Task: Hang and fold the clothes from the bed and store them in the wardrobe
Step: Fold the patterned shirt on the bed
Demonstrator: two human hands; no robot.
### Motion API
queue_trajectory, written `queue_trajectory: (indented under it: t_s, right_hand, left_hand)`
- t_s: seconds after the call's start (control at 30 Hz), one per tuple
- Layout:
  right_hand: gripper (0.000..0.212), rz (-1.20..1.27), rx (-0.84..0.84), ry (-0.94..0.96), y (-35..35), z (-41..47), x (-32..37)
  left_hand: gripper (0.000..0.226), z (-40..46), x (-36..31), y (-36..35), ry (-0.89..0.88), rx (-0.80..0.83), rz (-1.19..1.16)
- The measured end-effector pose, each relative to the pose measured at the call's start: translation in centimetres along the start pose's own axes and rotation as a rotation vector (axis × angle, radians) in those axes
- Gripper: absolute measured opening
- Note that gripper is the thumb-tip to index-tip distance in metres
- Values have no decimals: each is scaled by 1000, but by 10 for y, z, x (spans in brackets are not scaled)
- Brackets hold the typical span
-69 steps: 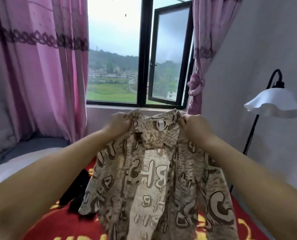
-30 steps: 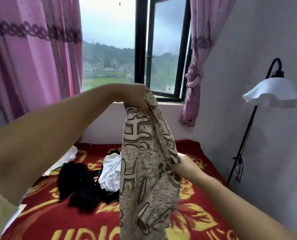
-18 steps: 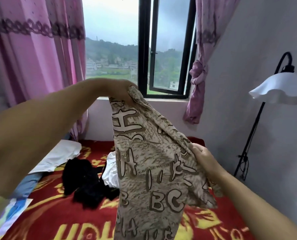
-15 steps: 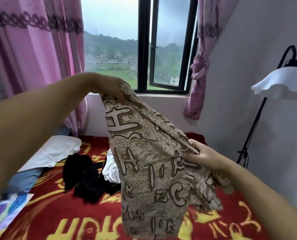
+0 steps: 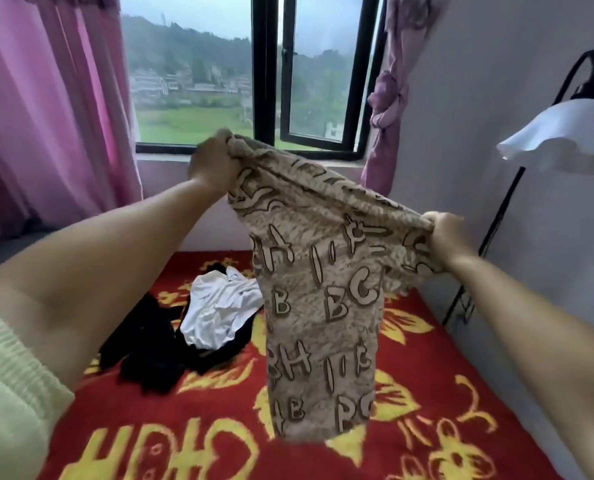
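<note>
A beige shirt (image 5: 323,299) printed with brown and cream letters hangs doubled over in the air above the bed. My left hand (image 5: 212,164) grips its upper left end, raised in front of the window. My right hand (image 5: 444,237) grips the other end, lower and to the right, so the top edge stretches on a slope between them. The rest of the cloth hangs straight down. On the red and yellow blanket (image 5: 427,410) below lie a crumpled white garment (image 5: 219,310) and a heap of black clothes (image 5: 150,348).
A black-framed window (image 5: 264,74) stands behind, with pink curtains (image 5: 46,109) at the left and a tied curtain (image 5: 389,98) at the right. A floor lamp with a white shade (image 5: 558,136) stands against the grey wall (image 5: 513,81) on the right.
My hands have pulled apart, stretching the shirt's top edge taut. The left hand has dropped lower and moved right; the right hand has moved out to the right.
</note>
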State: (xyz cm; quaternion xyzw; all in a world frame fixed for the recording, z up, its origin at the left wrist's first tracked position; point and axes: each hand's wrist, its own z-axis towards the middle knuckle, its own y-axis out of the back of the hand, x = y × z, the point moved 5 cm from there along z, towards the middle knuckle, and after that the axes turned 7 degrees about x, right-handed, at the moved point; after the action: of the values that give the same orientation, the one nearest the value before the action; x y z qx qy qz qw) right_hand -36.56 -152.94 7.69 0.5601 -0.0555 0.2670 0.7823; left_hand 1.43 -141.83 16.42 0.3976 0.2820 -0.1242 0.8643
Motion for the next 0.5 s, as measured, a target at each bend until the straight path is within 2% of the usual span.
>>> queue_trajectory:
  t_s: [0.1, 0.2, 0.27, 0.37, 0.47, 0.5]
  right_hand:
    - [17, -30, -137, 62, 30, 9, -8]
    - [29, -48, -144, 108, 22, -12, -21]
    - [35, -89, -75, 151, -6, -41, -32]
    - [32, -176, 51, 230, -75, -102, -53]
    - [26, -266, 195, 327, -172, -190, -77]
    - [28, -316, 361, 317, -217, -223, -88]
  left_hand:
    - [16, 5, -21, 12, -128, -46, -124]
    - [17, -21, -19, 11, -230, 32, -169]
    - [19, -59, 6, -4, -291, 93, -76]
    - [27, -146, 62, -42, -477, 231, 134]
    - [24, -270, 133, -94, -686, 511, 274]
    - [25, -316, 164, -116, -723, 647, 317]
